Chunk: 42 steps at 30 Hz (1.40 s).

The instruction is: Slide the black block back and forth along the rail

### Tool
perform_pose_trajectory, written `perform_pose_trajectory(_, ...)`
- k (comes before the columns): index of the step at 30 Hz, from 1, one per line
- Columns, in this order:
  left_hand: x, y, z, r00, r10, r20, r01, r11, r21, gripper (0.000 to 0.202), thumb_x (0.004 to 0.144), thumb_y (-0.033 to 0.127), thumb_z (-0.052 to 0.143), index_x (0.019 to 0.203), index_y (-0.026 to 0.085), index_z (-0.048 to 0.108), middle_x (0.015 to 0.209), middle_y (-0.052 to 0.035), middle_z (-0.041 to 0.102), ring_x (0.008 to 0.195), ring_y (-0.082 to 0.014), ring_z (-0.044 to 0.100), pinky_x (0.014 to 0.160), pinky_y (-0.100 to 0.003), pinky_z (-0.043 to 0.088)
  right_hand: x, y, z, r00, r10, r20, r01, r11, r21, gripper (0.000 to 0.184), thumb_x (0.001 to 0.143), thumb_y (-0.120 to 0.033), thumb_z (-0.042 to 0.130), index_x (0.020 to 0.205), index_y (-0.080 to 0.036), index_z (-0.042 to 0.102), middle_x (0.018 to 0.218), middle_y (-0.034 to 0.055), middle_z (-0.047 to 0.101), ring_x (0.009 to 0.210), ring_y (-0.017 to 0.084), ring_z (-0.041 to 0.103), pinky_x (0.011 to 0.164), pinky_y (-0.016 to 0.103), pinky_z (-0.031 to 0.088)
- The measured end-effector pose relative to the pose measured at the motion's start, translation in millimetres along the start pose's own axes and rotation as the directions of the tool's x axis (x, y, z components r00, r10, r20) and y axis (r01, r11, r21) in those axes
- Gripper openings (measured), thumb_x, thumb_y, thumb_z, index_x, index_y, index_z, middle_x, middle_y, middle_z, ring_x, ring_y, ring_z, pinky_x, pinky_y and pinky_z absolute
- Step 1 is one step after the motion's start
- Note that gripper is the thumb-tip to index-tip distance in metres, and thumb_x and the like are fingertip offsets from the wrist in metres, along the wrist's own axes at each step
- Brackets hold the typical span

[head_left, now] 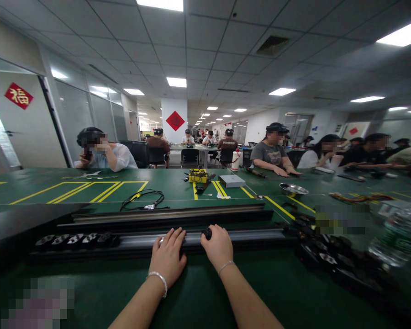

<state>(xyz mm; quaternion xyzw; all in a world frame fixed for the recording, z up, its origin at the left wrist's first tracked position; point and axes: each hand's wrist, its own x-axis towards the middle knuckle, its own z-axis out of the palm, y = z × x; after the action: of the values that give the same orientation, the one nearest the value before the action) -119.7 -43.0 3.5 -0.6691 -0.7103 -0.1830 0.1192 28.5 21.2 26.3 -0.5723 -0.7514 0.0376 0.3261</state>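
A long dark metal rail lies across the green table in front of me. My left hand rests on the rail with its fingers stretched flat over it. My right hand is closed in a pinch on a small black part sitting on the rail. A row of several small black parts sits on the rail to the left. A second long rail lies just behind the first.
More black parts lie in a pile at the right, beside a plastic water bottle. Farther back are a black cable, a yellow device, a grey box and a metal bowl. Several people sit around the table.
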Motion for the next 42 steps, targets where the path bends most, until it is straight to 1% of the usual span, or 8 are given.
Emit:
perform_pose_trajectory(4,-0.1,0.3,-0.7,1.000,-0.008,0.012,0.008,1.000,0.009,0.056,0.072,0.025,0.042,0.127,0.030,0.036,0.137,0.0028,0.039,0.128,-0.0179,0.028,0.103,-0.041,0.017,-0.7,0.0,-0.5,1.000,0.004,0.003,-0.004,1.000,0.000,0.017,0.075,-0.029,0.048,0.078,-0.018,0.061,0.089,0.0075,0.064,0.096,0.020,0.053,0.088,0.029,0.031)
perform_pose_trajectory(7,0.0,0.8,-1.2,1.000,-0.009,0.012,0.009,1.000,0.005,0.056,0.072,0.025,0.042,0.127,0.030,0.036,0.137,0.0027,0.039,0.128,-0.0179,0.028,0.103,-0.041,0.017,-1.8,2.0,0.3,1.000,0.006,-0.007,-0.006,1.000,0.009,0.018,0.075,-0.030,0.047,0.079,-0.019,0.060,0.090,0.0068,0.064,0.100,0.021,0.052,0.092,0.032,0.028)
perform_pose_trajectory(10,0.2,1.6,-1.6,1.000,-0.018,0.021,0.018,1.000,0.011,0.056,0.072,0.026,0.042,0.127,0.031,0.036,0.137,0.0027,0.039,0.128,-0.0183,0.028,0.103,-0.041,0.017,-2.4,5.1,1.0,1.000,0.024,-0.014,-0.024,1.000,0.012,0.020,0.075,-0.030,0.047,0.084,-0.019,0.061,0.096,0.0064,0.064,0.107,0.021,0.048,0.098,0.036,0.021)
perform_pose_trajectory(13,0.4,2.0,-2.2,0.999,-0.021,0.033,0.020,1.000,0.018,0.056,0.072,0.027,0.043,0.128,0.031,0.036,0.137,0.0019,0.039,0.128,-0.0187,0.028,0.103,-0.041,0.017,-2.0,7.4,1.1,0.999,0.039,-0.001,-0.039,0.999,0.015,0.024,0.075,-0.031,0.047,0.091,-0.019,0.061,0.102,0.0076,0.062,0.109,0.021,0.047,0.099,0.038,0.020)
perform_pose_trajectory(18,0.2,0.9,-1.6,1.000,-0.011,0.021,0.010,1.000,0.015,0.055,0.073,0.027,0.042,0.127,0.030,0.036,0.137,0.0019,0.039,0.128,-0.0186,0.028,0.103,-0.041,0.017,-1.2,8.8,2.1,0.999,0.049,-0.003,-0.049,0.999,0.018,0.027,0.074,-0.030,0.047,0.093,-0.018,0.061,0.104,0.0083,0.062,0.109,0.021,0.047,0.099,0.037,0.021)
perform_pose_trajectory(26,0.6,1.9,-2.8,0.999,-0.025,0.040,0.024,1.000,0.010,0.057,0.071,0.025,0.042,0.128,0.030,0.036,0.137,0.0012,0.038,0.128,-0.0187,0.027,0.103,-0.042,0.017,-1.2,7.9,1.3,0.999,0.047,-0.013,-0.048,0.999,-0.006,0.018,0.074,-0.029,0.047,0.081,-0.020,0.060,0.093,0.0066,0.064,0.104,0.020,0.050,0.096,0.035,0.024)
perform_pose_trajectory(32,0.5,2.3,-2.1,0.999,-0.022,0.032,0.021,1.000,0.010,0.056,0.072,0.025,0.041,0.128,0.030,0.036,0.137,0.0020,0.038,0.128,-0.0190,0.027,0.103,-0.042,0.017,-1.1,7.6,1.8,0.999,0.042,-0.028,-0.042,0.999,0.005,0.016,0.074,-0.028,0.047,0.079,-0.020,0.059,0.092,0.0061,0.064,0.102,0.020,0.050,0.095,0.034,0.024)
perform_pose_trajectory(42,0.5,2.7,-1.9,1.000,-0.006,0.021,0.005,0.999,0.035,0.057,0.071,0.025,0.039,0.129,0.028,0.034,0.138,0.0017,0.037,0.128,-0.0203,0.027,0.102,-0.046,0.017,-3.1,7.0,-4.8,0.999,0.005,-0.036,-0.005,1.000,0.009,0.013,0.074,-0.029,0.048,0.076,-0.019,0.057,0.085,0.0054,0.063,0.094,0.020,0.052,0.086,0.029,0.031)
